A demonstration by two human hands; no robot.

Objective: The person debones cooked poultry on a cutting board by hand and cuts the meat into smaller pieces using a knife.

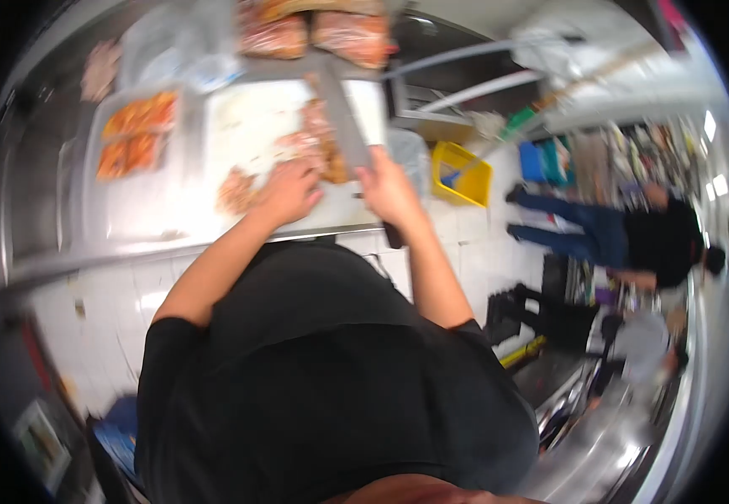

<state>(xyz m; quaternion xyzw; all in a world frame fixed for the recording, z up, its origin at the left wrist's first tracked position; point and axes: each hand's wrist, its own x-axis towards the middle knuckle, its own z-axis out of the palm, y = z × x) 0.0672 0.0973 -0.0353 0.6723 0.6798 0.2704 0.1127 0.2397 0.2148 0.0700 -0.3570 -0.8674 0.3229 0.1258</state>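
Observation:
On a white cutting board (238,113) lie pieces of cooked-looking meat (318,126), with a smaller chopped pile (236,189) at the lower left. My left hand (294,186) rests on the meat near the board's front edge, its fingers partly spread and blurred. Held in my right hand (388,186) is a large knife (343,109), its wide blade pointing away from me along the right side of the meat. The dark handle end shows below my right hand.
Left of the board, a clear tray (137,210) holds orange-red meat portions (137,134). Wrapped meat packs (352,38) lie behind the board. A yellow bin (463,175) stands right of the counter. Two people (663,239) (642,344) are farther right.

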